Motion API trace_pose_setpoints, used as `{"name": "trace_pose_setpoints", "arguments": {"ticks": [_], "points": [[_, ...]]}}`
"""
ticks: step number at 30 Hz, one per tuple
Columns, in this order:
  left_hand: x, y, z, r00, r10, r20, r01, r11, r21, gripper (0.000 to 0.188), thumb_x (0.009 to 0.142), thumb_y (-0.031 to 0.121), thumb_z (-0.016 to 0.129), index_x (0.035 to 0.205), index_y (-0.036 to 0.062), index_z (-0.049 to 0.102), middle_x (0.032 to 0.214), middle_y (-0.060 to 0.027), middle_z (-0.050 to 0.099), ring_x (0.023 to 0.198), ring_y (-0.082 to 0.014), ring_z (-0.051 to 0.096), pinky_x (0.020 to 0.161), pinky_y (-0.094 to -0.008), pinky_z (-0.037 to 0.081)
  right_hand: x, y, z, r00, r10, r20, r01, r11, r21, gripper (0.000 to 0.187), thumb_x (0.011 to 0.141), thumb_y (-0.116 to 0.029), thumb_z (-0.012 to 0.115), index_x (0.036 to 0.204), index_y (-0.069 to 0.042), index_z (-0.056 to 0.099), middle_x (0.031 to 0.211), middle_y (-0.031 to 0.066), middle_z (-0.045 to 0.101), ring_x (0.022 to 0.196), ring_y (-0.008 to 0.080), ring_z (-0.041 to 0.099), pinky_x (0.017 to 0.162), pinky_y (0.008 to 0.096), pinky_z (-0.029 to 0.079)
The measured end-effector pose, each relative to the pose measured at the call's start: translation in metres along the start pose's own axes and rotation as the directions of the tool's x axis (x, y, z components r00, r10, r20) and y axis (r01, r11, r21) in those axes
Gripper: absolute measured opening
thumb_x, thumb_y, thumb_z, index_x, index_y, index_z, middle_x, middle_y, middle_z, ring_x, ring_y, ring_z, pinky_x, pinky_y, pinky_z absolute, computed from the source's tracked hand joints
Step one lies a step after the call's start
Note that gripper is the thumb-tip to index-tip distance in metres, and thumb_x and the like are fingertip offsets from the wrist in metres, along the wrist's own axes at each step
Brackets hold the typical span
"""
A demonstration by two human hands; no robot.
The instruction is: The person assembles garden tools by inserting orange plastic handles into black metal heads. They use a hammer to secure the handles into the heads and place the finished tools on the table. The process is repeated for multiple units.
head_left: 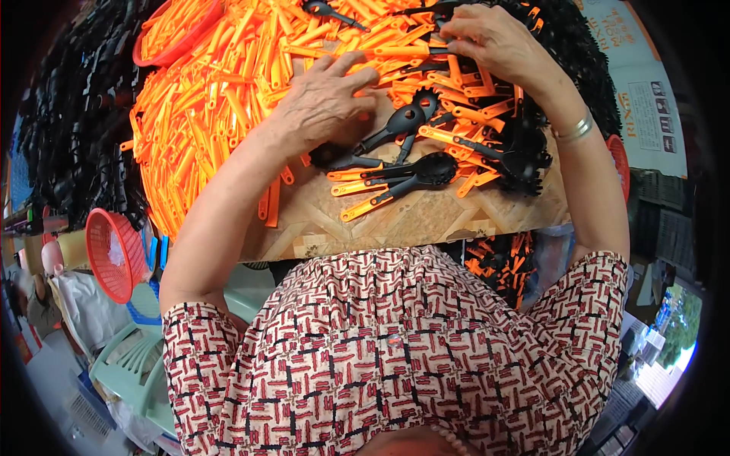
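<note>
Nearest the camera is the person's patterned red, white and black blouse (395, 357), filling the lower middle of the view. Both bare forearms rise from its short sleeves toward the surface (426, 220), a woven, tan-coloured top whose near edge sits just beyond the chest.

On the bare near part of that surface lie several black slotted spoon heads fitted to orange handles (403, 178), fanned out side by side, with one more black spoon head (403, 121) just beyond them.

The left hand (323, 99) lies palm down on the surface beside these, wrist bent inward, fingers loosely spread and pointing to the right over the edge of the pile of orange handles (220, 99). It rests flat and open and grips nothing that can be seen.

The right arm reaches further, a silver bangle (574, 129) on its wrist. The right hand (494, 38) is curled downward, its fingertips pinched among orange handles and a black piece at the far middle of the heap; exactly which piece it has hold of cannot be made out.

Further left, a red round basket (179, 30) holds more orange handles. A heap of black parts (76, 114) borders the pile on the left. Low at the left, off the surface, stands a red mesh basket (114, 254).
</note>
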State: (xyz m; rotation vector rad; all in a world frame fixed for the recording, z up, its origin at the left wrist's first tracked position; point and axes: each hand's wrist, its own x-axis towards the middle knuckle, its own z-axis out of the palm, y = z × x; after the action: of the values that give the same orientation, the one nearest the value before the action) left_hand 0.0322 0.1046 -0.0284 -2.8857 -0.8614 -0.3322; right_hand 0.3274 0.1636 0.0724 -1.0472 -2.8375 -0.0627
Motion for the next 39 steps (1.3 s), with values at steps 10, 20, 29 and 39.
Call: {"name": "trace_pose_setpoints", "arguments": {"ticks": [10,20,29,39], "points": [[-0.032,0.014,-0.008,0.868,-0.480,-0.128,0.284,0.690,-0.666,0.020,0.096,0.010,0.069,0.116,0.0073,0.068,0.094,-0.0058,0.063,0.092,-0.0199,0.061,0.083,-0.0321,0.049,0.048,0.064,0.057,0.998,-0.017,-0.067,-0.005,0.950,-0.312,0.013,0.087,-0.021,0.068,0.086,-0.008,0.071,0.097,0.0093,0.059,0.104,0.0277,0.054,0.090,0.0439,0.037],[-0.032,0.037,-0.029,0.743,-0.658,-0.124,0.342,0.531,-0.775,0.020,0.099,0.010,0.069,0.119,0.0077,0.069,0.091,-0.0026,0.063,0.082,-0.0109,0.062,0.072,-0.0259,0.051,0.038,0.011,0.024,0.988,0.018,-0.152,0.006,0.988,0.157,0.020,0.088,-0.021,0.069,0.092,-0.002,0.069,0.073,0.0183,0.064,0.070,0.0366,0.066,0.064,0.0454,0.051],[-0.019,0.041,-0.061,0.755,-0.482,-0.444,0.219,0.824,-0.522,0.018,0.089,-0.001,0.074,0.106,0.0053,0.071,0.095,-0.0089,0.067,0.086,-0.0209,0.068,0.072,-0.0302,0.055,0.025,-0.042,0.050,0.907,-0.004,-0.421,0.239,0.828,0.506,0.028,0.093,-0.017,0.075,0.117,-0.003,0.075,0.074,-0.0021,0.070,0.070,0.0042,0.060,0.064,0.0224,0.048],[-0.028,0.039,-0.071,0.714,-0.457,-0.530,0.252,0.875,-0.414,0.023,0.086,-0.001,0.078,0.108,0.0058,0.074,0.094,-0.0067,0.069,0.084,-0.0177,0.069,0.071,-0.0297,0.055,0.020,-0.075,0.033,0.967,0.249,-0.042,-0.078,0.454,0.888,0.025,0.096,-0.019,0.073,0.113,-0.001,0.076,0.066,-0.0019,0.064,0.057,0.0046,0.055,0.053,0.0233,0.045]]}}
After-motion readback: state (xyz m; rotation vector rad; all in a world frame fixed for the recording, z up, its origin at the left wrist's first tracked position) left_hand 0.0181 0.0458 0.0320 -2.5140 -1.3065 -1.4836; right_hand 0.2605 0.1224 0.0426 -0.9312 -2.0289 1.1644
